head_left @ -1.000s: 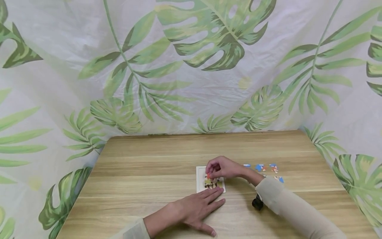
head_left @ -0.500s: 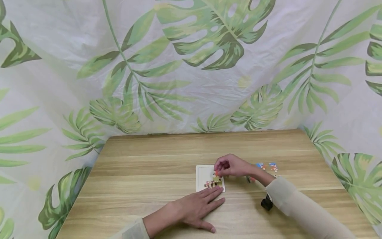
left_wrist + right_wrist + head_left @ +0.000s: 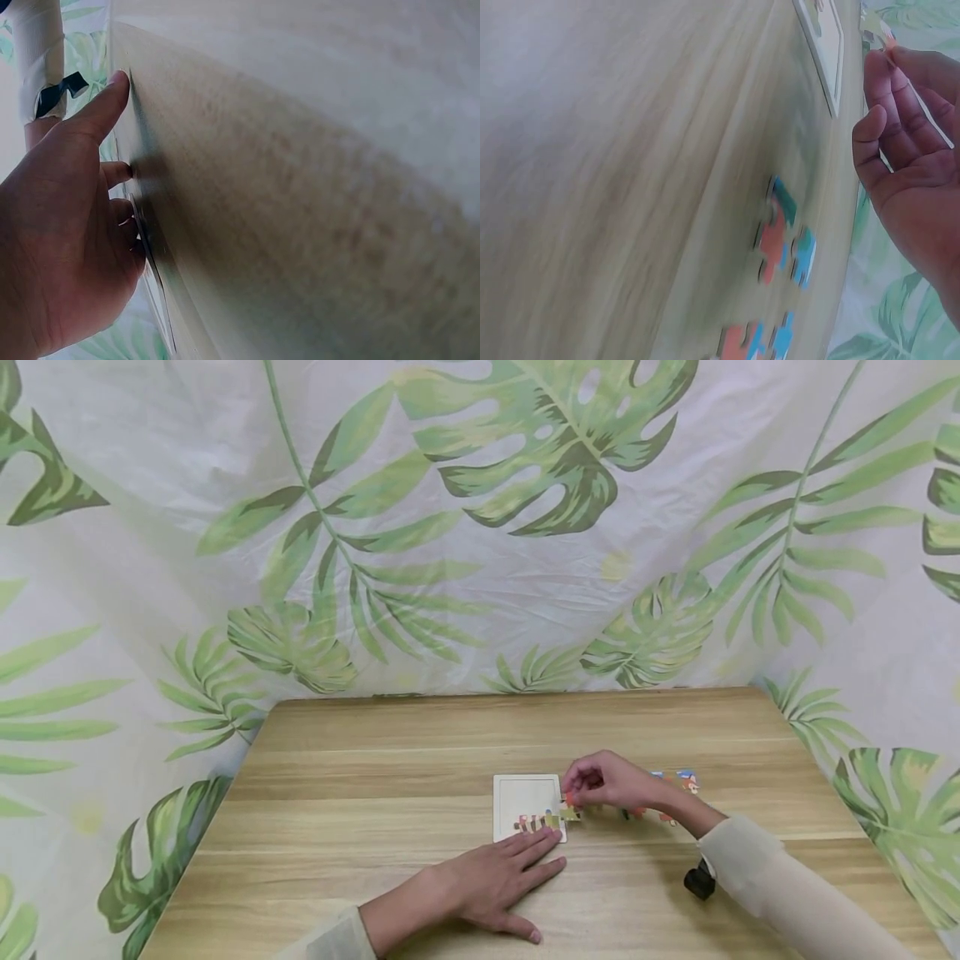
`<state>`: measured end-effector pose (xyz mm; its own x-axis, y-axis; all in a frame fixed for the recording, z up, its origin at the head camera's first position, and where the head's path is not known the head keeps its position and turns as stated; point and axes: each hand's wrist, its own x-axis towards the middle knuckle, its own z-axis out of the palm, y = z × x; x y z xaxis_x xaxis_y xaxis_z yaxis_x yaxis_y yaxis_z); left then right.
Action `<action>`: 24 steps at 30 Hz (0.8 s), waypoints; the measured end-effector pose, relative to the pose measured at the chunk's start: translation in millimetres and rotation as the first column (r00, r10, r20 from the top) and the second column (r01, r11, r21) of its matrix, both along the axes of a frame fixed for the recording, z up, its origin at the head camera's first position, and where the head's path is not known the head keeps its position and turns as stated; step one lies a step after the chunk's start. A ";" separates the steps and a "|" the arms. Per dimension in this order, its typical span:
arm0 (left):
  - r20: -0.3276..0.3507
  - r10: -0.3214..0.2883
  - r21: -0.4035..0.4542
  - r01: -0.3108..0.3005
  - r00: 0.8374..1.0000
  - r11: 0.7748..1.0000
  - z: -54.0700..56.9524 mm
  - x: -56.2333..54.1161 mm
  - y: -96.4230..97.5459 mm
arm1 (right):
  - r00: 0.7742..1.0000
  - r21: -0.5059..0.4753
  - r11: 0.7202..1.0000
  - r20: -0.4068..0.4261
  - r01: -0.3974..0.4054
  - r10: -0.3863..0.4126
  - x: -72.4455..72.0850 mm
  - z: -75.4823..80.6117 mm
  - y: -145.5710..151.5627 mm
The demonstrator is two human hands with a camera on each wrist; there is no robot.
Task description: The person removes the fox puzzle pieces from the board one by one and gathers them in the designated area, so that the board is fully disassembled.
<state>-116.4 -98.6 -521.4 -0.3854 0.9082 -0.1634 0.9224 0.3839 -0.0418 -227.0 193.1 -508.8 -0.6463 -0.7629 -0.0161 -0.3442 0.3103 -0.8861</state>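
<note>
A white square puzzle tray [image 3: 497,810] lies on the table, with a row of fitted puzzle pieces [image 3: 531,822] along its near side. Across the tray's near edge rests my left hand [image 3: 495,878], palm down with its fingers straight and the thumb spread. My right hand [image 3: 611,779] pinches a puzzle piece [image 3: 570,812] between thumb and fingertips at the tray's right edge. That piece, partly green with a red part, pokes out beyond the fingertips in the right wrist view. Fingers of the left hand [image 3: 75,217] overlap the tray's rim in the left wrist view.
Several loose puzzle pieces [image 3: 772,244], red, blue and green, lie on the wooden table [image 3: 360,802] right of the tray, partly hidden by the right forearm in the head view. A leaf-patterned cloth [image 3: 480,568] hangs behind the table. A black device [image 3: 700,881] sits under the right wrist.
My right hand has moved rightward from over the tray to its right edge, carrying the pinched puzzle piece and uncovering the fitted row. The left hand has stayed in place.
</note>
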 end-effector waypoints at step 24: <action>-0.036 -0.014 0.011 0.014 0.999 1.000 -1.9 1.1 -1.3 | 0.999 0.032 0.999 -0.040 0.005 -0.003 31.5 2.9 55.2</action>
